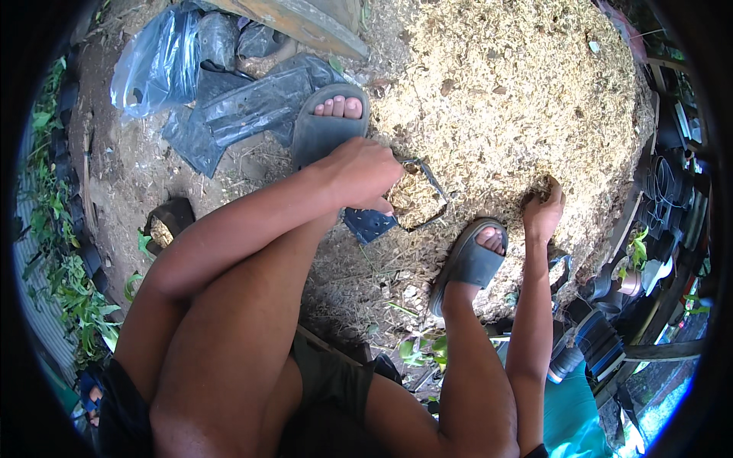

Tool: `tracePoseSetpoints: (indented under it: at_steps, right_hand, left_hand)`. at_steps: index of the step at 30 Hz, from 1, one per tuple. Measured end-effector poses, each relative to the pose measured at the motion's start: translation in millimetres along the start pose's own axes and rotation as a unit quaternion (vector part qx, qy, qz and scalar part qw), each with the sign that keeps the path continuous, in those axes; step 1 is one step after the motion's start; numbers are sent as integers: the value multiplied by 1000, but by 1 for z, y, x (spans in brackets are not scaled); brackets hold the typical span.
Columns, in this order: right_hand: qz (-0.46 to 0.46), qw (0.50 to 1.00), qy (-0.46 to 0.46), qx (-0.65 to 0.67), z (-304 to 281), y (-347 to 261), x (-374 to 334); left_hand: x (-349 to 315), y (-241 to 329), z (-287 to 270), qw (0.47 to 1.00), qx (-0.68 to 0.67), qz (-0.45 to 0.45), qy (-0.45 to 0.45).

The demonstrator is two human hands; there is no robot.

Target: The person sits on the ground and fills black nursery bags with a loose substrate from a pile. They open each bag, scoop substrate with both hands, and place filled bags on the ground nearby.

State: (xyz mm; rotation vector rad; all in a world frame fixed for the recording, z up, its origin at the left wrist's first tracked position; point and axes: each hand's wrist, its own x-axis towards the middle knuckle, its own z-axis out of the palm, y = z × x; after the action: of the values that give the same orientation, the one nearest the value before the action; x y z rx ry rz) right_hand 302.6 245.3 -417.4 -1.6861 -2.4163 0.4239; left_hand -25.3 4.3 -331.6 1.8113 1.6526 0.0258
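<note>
My left hand [366, 174] is closed on the rim of a small black plastic bag [369, 225], between my sandalled feet. The bag's mouth gapes toward the right, and pale shavings show inside the rim. A broad heap of pale, flaky shavings [496, 91], perhaps husks, spreads ahead and to the right. At the near right part of that heap, my right hand [544, 210] has its fingers curled down into the shavings. Dark shadow lies under those fingers, and how much they hold is hidden.
Flat black plastic bags [252, 107] and a clear plastic bag [160, 65] lie at the far left, near a wooden board [305, 27]. Left of my leg is another black bag [169, 223] with shavings in it. Dark pots and containers [664, 191] crowd the right edge.
</note>
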Motion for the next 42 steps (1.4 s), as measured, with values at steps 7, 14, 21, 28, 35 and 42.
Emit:
tracePoseSetpoints:
  at_steps: [7,14,21,28,35,42]
  right_hand:
    - [-7,990,84,115,-6,-7,17]
    - [139,895,-80,417,-35,-76,10]
    - [100,853,-193,475,-61,-141,-14]
    - [-139,890,-203,385,-59,-191,-72]
    - [-295,897,-249,215,-33,-202,-100]
    - [-439,868,-186,138,-29,-193,-101]
  left_hand:
    - [5,10,2,998,-3,-28,54]
    - [10,9,9,995,16,-78,58]
    - [1,6,17,985,0,-91,146]
    - [5,4,20,976,-122,-104,149]
    - [5,9,16,969,-123,-147,154]
    - [4,5,20,966,-131,-116,190]
